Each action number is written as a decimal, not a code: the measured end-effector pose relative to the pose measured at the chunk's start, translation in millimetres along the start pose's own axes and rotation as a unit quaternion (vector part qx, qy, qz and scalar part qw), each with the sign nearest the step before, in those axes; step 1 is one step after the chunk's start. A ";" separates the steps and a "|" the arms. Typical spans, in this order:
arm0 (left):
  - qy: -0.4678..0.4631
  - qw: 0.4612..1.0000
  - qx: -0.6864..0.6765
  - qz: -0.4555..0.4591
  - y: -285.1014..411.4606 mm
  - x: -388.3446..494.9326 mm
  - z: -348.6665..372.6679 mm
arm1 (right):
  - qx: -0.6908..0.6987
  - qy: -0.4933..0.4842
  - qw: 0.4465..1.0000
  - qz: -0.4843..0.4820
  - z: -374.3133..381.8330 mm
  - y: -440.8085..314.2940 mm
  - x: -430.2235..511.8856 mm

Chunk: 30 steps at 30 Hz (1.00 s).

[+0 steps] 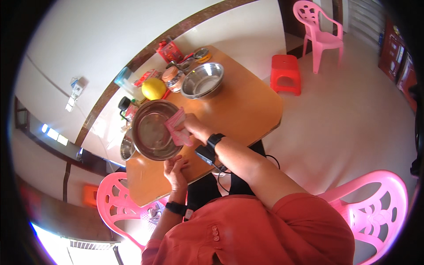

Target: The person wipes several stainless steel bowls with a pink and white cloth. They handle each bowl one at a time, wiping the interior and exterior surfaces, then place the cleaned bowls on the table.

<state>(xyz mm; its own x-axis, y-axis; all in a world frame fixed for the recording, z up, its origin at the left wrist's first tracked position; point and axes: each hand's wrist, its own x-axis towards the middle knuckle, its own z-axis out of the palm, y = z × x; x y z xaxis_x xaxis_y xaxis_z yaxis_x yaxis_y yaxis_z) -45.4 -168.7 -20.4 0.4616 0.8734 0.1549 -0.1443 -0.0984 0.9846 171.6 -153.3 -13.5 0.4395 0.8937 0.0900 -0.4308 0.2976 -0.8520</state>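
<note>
A steel basin (153,131) is tilted above the left part of the wooden table (238,99). My right hand (192,127) grips a pink and white cloth (177,127) and presses it against the basin's right rim. My left hand (175,169) is at the basin's lower edge, palm up with fingers partly curled; whether its fingertips grip the rim is hard to tell. Another steel bowl (127,145) is partly hidden behind the basin. Stacked steel bowls (203,81) sit farther back on the table.
Along the wall stand a yellow round object (154,88), a lidded glass jar (173,79), a black-capped bottle (124,103) and a red container (169,49). Pink plastic chairs (371,212) flank me. A red stool (285,74) stands beyond the table's right edge.
</note>
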 end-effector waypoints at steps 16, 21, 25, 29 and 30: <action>-0.029 0.986 -0.139 -0.083 9.4 29.5 21.2 | -0.034 0.014 0.999 0.037 3.6 -15.4 -7.3; -0.034 0.971 -0.176 -0.160 12.1 32.8 12.3 | -0.057 0.023 0.998 0.027 3.6 -7.9 0.9; -0.040 0.977 -0.169 -0.124 -3.1 39.5 -1.9 | -0.068 -0.020 0.997 -0.004 0.4 1.4 4.8; -0.080 0.995 0.052 0.031 -28.8 41.3 -13.3 | -0.118 -0.024 0.993 0.006 -1.1 2.6 2.6; -0.071 0.997 0.016 0.011 -32.3 41.8 -13.8 | -0.118 -0.023 0.993 0.010 -0.1 1.3 0.8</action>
<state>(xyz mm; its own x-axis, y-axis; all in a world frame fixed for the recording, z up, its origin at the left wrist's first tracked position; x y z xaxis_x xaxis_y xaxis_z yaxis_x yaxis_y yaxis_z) -33.6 -122.4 -46.9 0.5790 0.7942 0.1844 -0.1284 -0.1345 0.9825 171.5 -152.2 -14.6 0.3940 0.9147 0.0900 -0.2408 0.1972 -0.9503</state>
